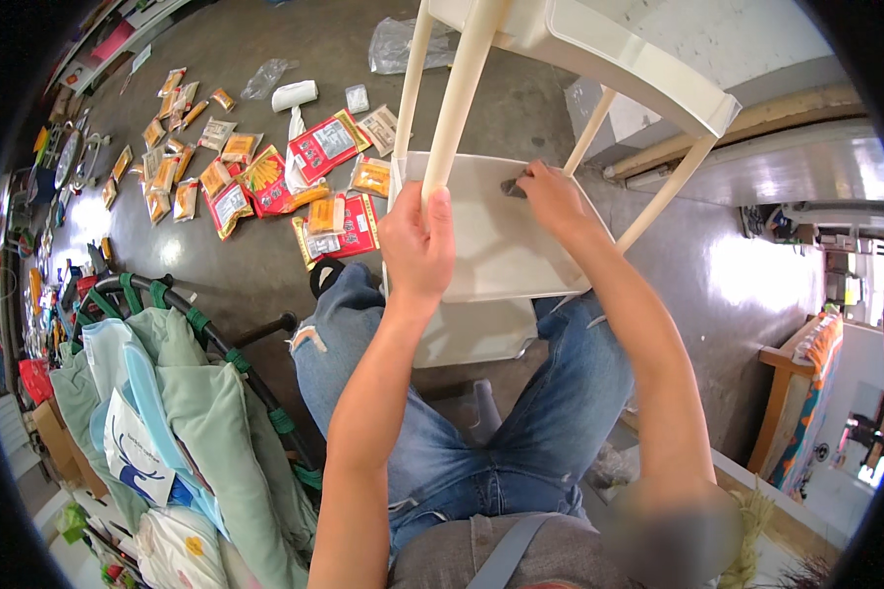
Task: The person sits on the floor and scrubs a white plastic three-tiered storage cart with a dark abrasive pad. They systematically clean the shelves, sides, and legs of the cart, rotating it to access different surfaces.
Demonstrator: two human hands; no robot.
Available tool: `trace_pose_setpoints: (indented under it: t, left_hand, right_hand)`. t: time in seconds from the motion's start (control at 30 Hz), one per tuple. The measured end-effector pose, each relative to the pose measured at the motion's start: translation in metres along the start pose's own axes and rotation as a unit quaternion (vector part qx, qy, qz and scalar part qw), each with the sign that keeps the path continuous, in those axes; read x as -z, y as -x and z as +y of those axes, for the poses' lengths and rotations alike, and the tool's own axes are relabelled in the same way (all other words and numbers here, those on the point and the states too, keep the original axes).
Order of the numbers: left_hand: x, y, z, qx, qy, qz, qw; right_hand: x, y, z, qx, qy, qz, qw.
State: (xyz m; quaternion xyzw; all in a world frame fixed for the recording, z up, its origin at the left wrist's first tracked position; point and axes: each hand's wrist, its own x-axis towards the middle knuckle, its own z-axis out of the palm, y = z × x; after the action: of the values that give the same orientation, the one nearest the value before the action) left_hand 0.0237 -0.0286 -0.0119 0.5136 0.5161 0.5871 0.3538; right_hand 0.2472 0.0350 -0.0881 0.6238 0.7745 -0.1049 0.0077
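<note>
A cream plastic tiered shelf rack point(516, 243) stands before me between my knees, its round posts joining the tiers. My left hand point(418, 239) is closed around the near left post point(460, 96). Over the back right part of the middle tier, my right hand point(549, 188) pinches a dark grey crumpled cloth point(514, 185) against the tier's surface. The top tier point(633, 66) rises above, towards the upper right. A lower tier point(475, 331) shows beneath the middle one.
Red snack bags point(328, 145) and several small packaged snacks point(163, 174) lie on the floor at left, near a white paper roll point(295, 96) and clear plastic bags point(265, 79). Green clothing point(199, 368) hangs on a black frame point(243, 361) at my left. A wooden-framed seat point(781, 397) stands right.
</note>
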Motion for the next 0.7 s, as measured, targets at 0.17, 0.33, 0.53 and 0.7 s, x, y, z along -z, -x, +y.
trace_pose_setpoints:
  t: [0.17, 0.33, 0.53, 0.7]
  left_hand:
    - [-0.002, 0.002, 0.003, -0.016, 0.004, -0.008, 1.000]
    - [-0.002, 0.004, 0.005, -0.015, 0.002, -0.006, 1.000]
    - [-0.002, 0.000, 0.001, -0.016, -0.037, 0.017, 0.999]
    - [-0.004, -0.003, -0.003, -0.031, -0.025, 0.021, 0.999]
  right_hand:
    - [-0.052, 0.014, 0.019, -0.029, -0.016, -0.080, 0.996]
    - [-0.036, 0.019, 0.013, -0.076, 0.013, -0.148, 0.986]
    - [-0.007, 0.036, 0.001, -0.074, 0.047, -0.296, 0.951]
    - [0.029, 0.032, 0.004, 0.014, -0.073, -0.334, 0.940]
